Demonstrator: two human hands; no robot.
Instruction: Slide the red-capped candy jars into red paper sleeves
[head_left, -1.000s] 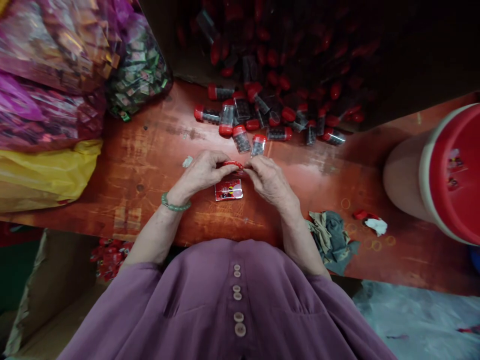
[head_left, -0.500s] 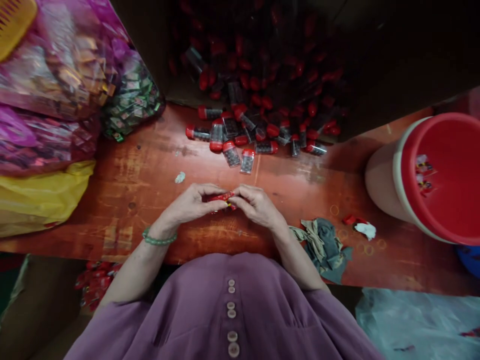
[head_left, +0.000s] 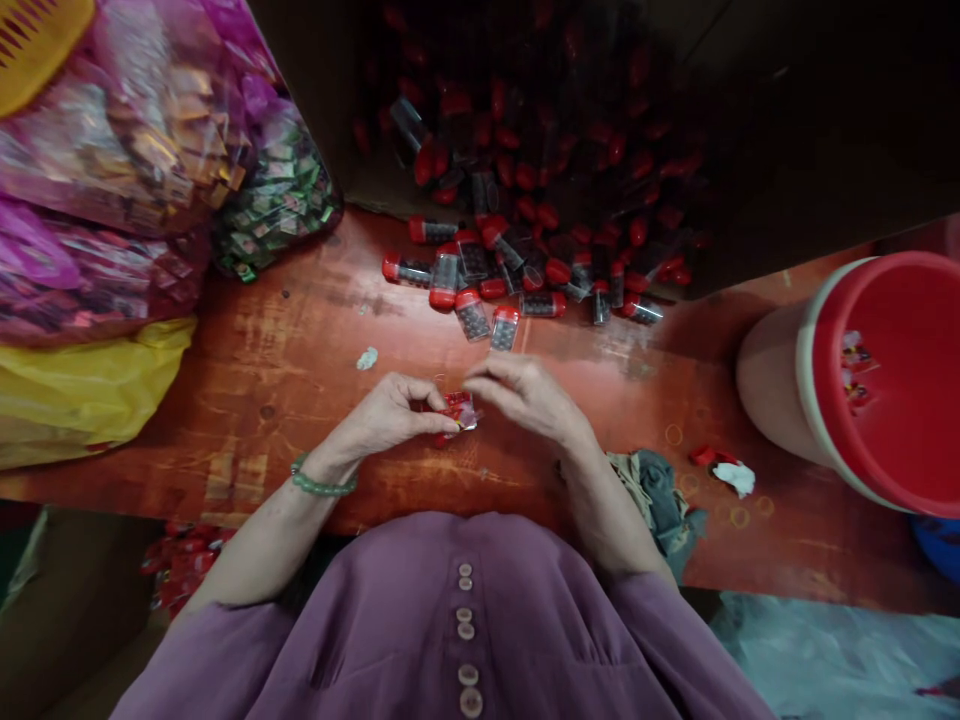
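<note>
Bags (head_left: 112, 150) of wrapped sweets, pink over yellow, are stacked at the far left of the desk (head_left: 285, 370), well apart from the red packet (head_left: 456, 411).

Left hand (head_left: 386, 415): fingers curled, thumb and forefinger pinching the packet's left edge; a green bead bracelet (head_left: 321, 485) sits on that wrist.

Change since half a second ago: both hands then met over the packet with a red band between them; now the right hand (head_left: 525, 392) has lifted off to the packet's right. Its fingertips are bent and close together; whether they hold anything, cannot tell. Judgement: the packet now hangs from the left hand alone.

Packet: small, flat, glossy red wrapper, slightly crumpled, held just above the desk.

Behind the packet, red-capped vials (head_left: 480, 290) lie scattered. Far right of it, a red bucket (head_left: 885, 380).
</note>
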